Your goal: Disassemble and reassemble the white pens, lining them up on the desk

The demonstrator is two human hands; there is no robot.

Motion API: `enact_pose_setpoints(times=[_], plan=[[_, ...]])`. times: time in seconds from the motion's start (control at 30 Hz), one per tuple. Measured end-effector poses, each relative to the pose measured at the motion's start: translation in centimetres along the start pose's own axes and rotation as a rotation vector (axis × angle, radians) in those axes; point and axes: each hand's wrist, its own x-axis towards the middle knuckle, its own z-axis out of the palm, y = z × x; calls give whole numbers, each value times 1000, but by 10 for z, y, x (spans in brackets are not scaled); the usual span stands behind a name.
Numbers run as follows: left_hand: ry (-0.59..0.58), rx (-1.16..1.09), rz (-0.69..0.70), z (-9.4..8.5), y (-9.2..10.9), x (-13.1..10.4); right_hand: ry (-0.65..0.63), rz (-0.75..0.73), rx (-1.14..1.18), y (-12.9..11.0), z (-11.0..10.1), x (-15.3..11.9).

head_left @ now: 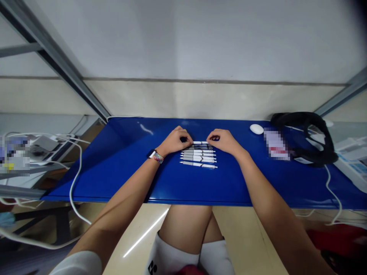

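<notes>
Between my hands lies a white pen [200, 143], level and crosswise, at the far end of a row of pens. My left hand [178, 139] pinches its left end with thumb and forefinger. The right end is pinched by my right hand [222, 139], whose fingertips are pressed together. Closer to me, several white and grey pens [197, 157] lie side by side, tips to the left. The nearest pen [198, 164] sits slightly apart from the others and a little tilted. Fingers partly cover the ends of the farthest pens.
The blue table [120, 160] meets a wall at the back. To the right are a white computer mouse [256, 129], a blurred-out flat item [276, 144] and a black headset-like band [321, 133]. White cables [75, 183] hang at the left edge.
</notes>
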Motion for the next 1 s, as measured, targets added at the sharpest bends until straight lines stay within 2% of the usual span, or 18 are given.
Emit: enact_pose_setpoints(times=[0.5, 0.67, 0.77, 0.87, 1.0], plan=[[-3, 0, -42, 1, -1, 0, -62, 16, -82, -10, -8, -3], [57, -7, -143, 3, -8, 2, -31, 10, -160, -33, -14, -6], [121, -47, -236, 6, -14, 3, -188, 49, -87, -59, -16, -11], [189, -53, -275, 8, -19, 3, -384, 23, -75, -82, -14, -17], [216, -57, -285, 8, -19, 2, -452, 22, -99, -94, -7, -22]])
